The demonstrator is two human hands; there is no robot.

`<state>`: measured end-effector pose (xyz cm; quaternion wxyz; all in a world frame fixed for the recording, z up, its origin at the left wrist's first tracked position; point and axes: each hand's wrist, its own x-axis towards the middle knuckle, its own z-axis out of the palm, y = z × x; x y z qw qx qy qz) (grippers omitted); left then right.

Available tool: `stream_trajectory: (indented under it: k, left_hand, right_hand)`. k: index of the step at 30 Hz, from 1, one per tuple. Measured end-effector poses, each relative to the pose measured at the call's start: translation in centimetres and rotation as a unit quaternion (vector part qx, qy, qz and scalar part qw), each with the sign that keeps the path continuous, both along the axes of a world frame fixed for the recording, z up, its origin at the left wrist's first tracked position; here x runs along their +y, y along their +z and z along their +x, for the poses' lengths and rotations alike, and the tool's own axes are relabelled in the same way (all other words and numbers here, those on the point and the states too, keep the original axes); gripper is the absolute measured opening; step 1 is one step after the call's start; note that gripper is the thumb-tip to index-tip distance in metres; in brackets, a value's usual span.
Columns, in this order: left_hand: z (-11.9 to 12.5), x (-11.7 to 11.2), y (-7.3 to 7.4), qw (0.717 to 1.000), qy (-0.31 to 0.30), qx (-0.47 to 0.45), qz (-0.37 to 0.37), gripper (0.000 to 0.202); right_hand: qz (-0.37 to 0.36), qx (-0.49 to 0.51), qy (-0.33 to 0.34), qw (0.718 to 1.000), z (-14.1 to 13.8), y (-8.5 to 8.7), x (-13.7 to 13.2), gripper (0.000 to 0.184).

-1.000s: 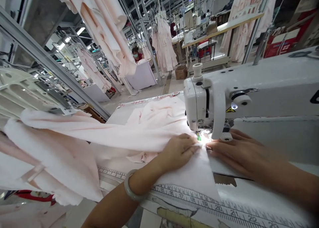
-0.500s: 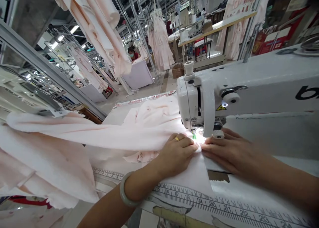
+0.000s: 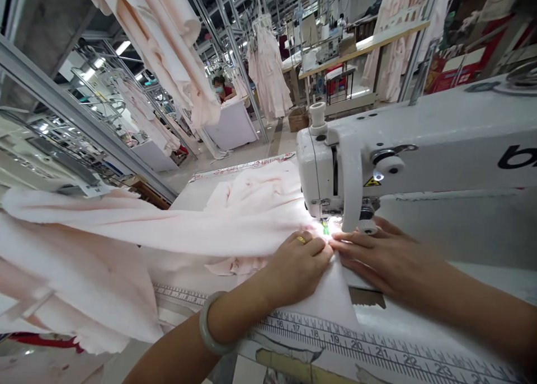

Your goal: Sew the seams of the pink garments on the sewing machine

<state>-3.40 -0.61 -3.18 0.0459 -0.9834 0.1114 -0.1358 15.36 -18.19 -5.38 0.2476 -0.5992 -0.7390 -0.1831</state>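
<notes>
Pale pink fabric (image 3: 235, 233) runs across the sewing table and under the needle area of a white sewing machine (image 3: 394, 143). My left hand (image 3: 300, 264), with a ring and a bangle, is closed on the fabric just in front of the lit presser foot (image 3: 326, 226), which has a green part. To the right of the foot, my right hand (image 3: 373, 255) lies low with its fingers stretched out, fingertips on the cloth close to my left fingers. Part of that hand is hidden behind the machine head. A fabric corner (image 3: 335, 300) hangs toward me below my hands.
A printed ruler strip (image 3: 335, 336) follows the table's near edge. More pink fabric (image 3: 75, 283) is bunched at the left. Pink garments (image 3: 168, 48) hang overhead, others (image 3: 268, 65) farther back. A person (image 3: 224, 89) sits at a distant table.
My right fingertips have shifted left, closer to my left hand. My left hand has dipped slightly toward me, still on the fabric. The bunched cloth at left has moved a little.
</notes>
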Motion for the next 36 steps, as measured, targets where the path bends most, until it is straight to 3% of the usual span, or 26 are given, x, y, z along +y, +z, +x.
stream_trajectory:
  k: [6, 10, 13, 16, 20, 23, 26, 31, 36]
  left_hand:
    - [1.3, 1.0, 0.6, 0.999, 0.027, 0.045, -0.014, 0.028]
    - [1.0, 1.3, 1.2, 0.997, 0.021, 0.058, -0.038, 0.030]
    - [-0.1, 1.1, 1.6, 0.996, 0.029, 0.070, -0.051, 0.043]
    - [-1.5, 1.1, 1.4, 0.996, 0.064, 0.036, -0.050, 0.049]
    - [-2.8, 1.6, 1.6, 0.993, 0.095, -0.073, 0.006, 0.035]
    - [-3.0, 1.3, 2.7, 0.987, 0.090, -0.131, 0.014, 0.025]
    - [-2.6, 0.0, 3.5, 0.992, 0.049, -0.120, 0.003, 0.018]
    - [-2.1, -2.0, 2.4, 0.999, -0.008, 0.009, 0.031, 0.010]
    - [-2.2, -1.8, 1.0, 0.999, -0.014, 0.011, -0.037, 0.013]
  right_hand:
    - [-0.024, 0.023, -0.035, 0.999, 0.8, -0.5, -0.1, 0.038]
    - [-0.029, 0.029, -0.004, 0.999, 1.5, -0.1, -0.2, 0.031]
    - [-0.003, 0.034, 0.040, 0.999, 1.2, 0.8, -0.2, 0.033]
    - [0.022, 0.035, 0.094, 0.995, 0.2, 1.5, -0.3, 0.030]
    - [0.008, 0.038, 0.157, 0.987, -1.3, 1.8, -0.8, 0.031]
    - [-0.042, 0.078, 0.184, 0.979, -2.0, 1.8, -1.1, 0.037]
    - [-0.075, 0.101, 0.208, 0.970, -2.4, 1.8, -1.5, 0.036]
    - [-0.127, 0.095, 0.219, 0.963, -2.7, 2.1, -1.9, 0.030]
    - [-0.150, 0.112, 0.225, 0.956, -2.8, 2.5, -2.1, 0.027]
